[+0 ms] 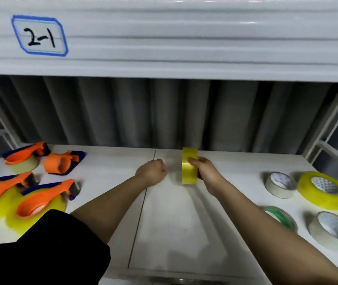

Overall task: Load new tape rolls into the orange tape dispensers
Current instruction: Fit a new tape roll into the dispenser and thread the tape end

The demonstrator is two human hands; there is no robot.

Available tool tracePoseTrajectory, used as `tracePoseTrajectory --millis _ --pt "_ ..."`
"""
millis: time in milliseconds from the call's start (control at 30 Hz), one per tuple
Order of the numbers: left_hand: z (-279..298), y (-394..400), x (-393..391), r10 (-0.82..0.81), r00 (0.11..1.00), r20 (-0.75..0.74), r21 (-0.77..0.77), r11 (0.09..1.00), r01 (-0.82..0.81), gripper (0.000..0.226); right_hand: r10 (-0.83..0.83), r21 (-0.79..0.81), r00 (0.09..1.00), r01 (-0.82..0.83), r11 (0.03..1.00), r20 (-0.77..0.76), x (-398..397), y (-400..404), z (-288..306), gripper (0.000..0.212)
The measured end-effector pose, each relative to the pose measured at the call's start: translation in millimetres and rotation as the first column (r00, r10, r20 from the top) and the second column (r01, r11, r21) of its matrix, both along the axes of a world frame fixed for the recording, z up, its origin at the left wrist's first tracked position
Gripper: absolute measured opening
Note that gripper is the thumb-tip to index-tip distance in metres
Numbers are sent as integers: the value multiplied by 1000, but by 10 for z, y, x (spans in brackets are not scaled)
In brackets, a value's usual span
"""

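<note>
- Head view: right hand (205, 173) clamps an upright yellow tape roll (189, 166); left hand (153, 170) is fisted, seemingly empty.
- Next, probably: carry it to the empty orange dispenser (61, 163).

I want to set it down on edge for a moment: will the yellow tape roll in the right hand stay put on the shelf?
Probably not. The yellow tape roll is a narrow ring held on edge by the right hand, so it could roll or tip. The white shelf looks smooth and offers little grip. Laid flat, like the rolls at right, it should stay.
</note>
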State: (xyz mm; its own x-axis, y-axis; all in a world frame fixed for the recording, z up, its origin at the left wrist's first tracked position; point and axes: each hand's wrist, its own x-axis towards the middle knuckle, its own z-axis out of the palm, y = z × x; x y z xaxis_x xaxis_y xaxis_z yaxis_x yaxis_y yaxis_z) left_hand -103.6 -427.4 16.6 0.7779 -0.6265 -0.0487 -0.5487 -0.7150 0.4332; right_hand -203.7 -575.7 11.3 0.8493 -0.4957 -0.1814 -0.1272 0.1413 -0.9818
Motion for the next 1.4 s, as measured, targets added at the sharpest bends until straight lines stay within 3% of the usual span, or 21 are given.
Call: tracePoseTrajectory --millis 133,300,433,567,667,767,933,1100,1400 --pt "39 351 283 0 951 308 207 976 -68 31 -4 1 1000 4 1000 -7 158 252 49 22" --pt "42 776 468 -20 873 487 308 939 -151 29 29 -39 999 -30 999 -15 365 503 72 29" --pt "94 1111 579 54 871 488 310 922 -231 29 105 -34 995 -105 994 -3 504 725 94 18" --pt "159 1473 742 91 853 513 315 905 -286 30 140 -55 990 -140 989 -4 710 1019 188 21" --pt "200 1744 907 116 848 517 315 895 -315 30 127 -57 992 -126 990 16 879 1285 261 14" --pt "194 2047 1135 130 837 532 300 895 -330 33 127 -93 992 -125 988 20 1082 1572 284 19" --pt "166 2546 1615 134 841 523 244 923 -299 33 71 -73 996 -67 995 58 1477 2128 292 5" --pt "146 3031 2100 60 881 469 239 952 -192 36 -63 -60 997 65 996 46 1869 2710 273 30" --pt "245 3446 2613 -60 887 458 253 965 -66 33 -195 -109 980 190 976 -35 2333 3251 276 48"
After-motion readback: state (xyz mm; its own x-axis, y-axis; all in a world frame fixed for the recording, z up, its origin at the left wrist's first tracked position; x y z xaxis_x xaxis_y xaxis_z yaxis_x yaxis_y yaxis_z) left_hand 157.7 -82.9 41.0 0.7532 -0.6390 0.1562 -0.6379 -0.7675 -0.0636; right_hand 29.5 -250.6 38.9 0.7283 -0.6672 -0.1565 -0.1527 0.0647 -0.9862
